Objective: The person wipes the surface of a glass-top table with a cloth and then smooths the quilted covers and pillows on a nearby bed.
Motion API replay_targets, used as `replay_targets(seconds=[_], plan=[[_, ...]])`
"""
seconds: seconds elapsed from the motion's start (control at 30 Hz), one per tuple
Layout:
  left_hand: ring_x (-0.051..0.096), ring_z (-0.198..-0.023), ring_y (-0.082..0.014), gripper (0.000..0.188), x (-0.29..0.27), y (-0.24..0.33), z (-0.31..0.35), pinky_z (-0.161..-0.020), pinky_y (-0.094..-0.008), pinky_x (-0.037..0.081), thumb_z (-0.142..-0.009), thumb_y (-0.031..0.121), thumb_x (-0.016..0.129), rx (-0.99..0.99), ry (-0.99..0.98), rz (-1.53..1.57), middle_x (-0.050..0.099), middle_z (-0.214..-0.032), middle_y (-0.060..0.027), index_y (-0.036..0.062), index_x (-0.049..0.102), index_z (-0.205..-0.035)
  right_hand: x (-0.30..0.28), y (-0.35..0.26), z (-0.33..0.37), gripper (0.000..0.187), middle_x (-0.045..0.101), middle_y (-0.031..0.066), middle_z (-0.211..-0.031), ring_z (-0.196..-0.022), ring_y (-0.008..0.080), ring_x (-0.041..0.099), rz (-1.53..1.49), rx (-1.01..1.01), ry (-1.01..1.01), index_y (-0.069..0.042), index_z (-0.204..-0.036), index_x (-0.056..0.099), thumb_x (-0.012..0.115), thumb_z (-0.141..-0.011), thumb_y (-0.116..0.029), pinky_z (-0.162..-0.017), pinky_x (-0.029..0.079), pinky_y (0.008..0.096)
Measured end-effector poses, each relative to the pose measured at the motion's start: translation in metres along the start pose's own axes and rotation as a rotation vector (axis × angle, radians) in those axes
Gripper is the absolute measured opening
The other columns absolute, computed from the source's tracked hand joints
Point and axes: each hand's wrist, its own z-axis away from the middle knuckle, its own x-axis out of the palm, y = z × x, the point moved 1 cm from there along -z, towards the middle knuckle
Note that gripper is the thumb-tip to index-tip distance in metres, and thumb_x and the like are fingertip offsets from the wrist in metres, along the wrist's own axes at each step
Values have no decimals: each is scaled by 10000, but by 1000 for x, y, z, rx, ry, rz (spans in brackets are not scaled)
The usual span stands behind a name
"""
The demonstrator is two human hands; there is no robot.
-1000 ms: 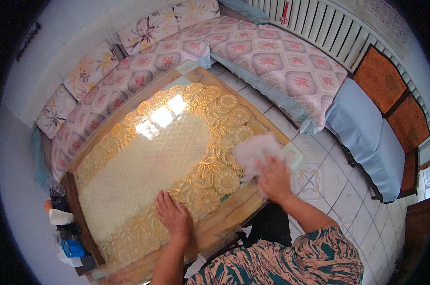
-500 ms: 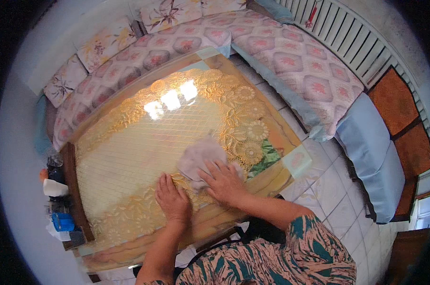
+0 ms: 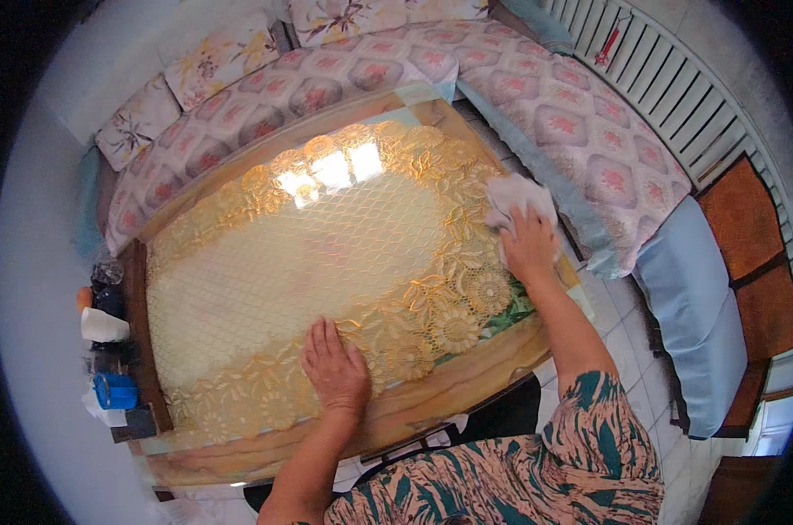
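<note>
A table point(image 3: 466, 372) with a marble-patterned border carries a gold lace tablecloth point(image 3: 291, 262), glossy as if under a clear sheet. My left hand point(image 3: 335, 367) lies flat near the table's front edge, fingers stretched out and holding nothing. At the right side of the tabletop, my right hand point(image 3: 530, 249) presses on a pale pinkish-white cleaning cloth point(image 3: 512, 194). The cloth bunches beyond my fingertips, and my palm covers part of it. Bright window reflections shine on the far part of the lace.
A sofa with a pink-and-grey patterned cover point(image 3: 318, 87) runs behind the table and along its right. Floral cushions point(image 3: 221, 66) lean at the back. Against the table's left end are a white paper roll point(image 3: 104, 325) and a blue container point(image 3: 115, 391).
My right hand has swept the cloth from the front middle of the table out to its right edge. My left hand stays flat on the table near the front.
</note>
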Motion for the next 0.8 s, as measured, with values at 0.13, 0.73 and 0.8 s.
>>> replay_targets(seconds=[0.13, 0.73, 0.8], plan=[[328, -1350, -314, 543, 3, 6, 0, -1088, -476, 241, -859, 213, 521, 14, 27, -9, 386, -1441, -151, 14, 415, -1353, -18, 33, 76, 585, 388, 132, -1444, -1241, 356, 388, 123, 20, 126, -162, -1360, 473, 595, -832, -383, -938, 338, 527], [363, -1329, -360, 515, 7, -77, 59, -1107, -473, 253, -822, 175, 603, 181, -35, 508, 458, -1389, -173, 33, 494, -1305, -40, -19, 199, 578, 425, 110, -1399, -1199, 347, 403, 18, 0, 77, -206, -1345, 485, 662, -808, -326, -915, 362, 523], [358, -1333, -357, 517, -15, -88, 94, -1106, -473, 259, -815, 158, 604, 209, -20, 458, 449, -1399, -170, 40, 493, -1306, -46, -48, 208, 588, 414, 119, -1412, -1201, 346, 401, -21, -52, 6, -206, -1362, 470, 653, -818, -334, -917, 359, 541]])
